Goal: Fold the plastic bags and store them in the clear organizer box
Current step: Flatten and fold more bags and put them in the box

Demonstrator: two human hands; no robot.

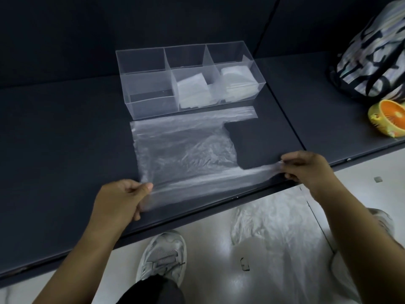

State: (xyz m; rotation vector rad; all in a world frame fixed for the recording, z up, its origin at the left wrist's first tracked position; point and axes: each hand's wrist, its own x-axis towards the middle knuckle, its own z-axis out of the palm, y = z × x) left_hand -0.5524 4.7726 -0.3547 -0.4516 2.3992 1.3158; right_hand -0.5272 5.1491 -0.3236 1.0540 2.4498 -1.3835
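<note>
A clear plastic bag (186,148) lies spread flat on the dark table (65,128), its two handles pointing right. My left hand (120,198) pinches the bag's near left corner. My right hand (306,167) pinches the end of the near handle at the table's front edge. Behind the bag stands the clear organizer box (153,106) with three compartments. Folded bags (192,91) lie in the middle compartment, and more folded bags (237,84) fill the right one. The left compartment holds nothing.
A patterned backpack (372,58) and an orange-slice handheld fan (388,119) sit at the table's far right. More loose clear plastic bags (274,233) lie on the floor below the table edge, beside my shoes (162,255).
</note>
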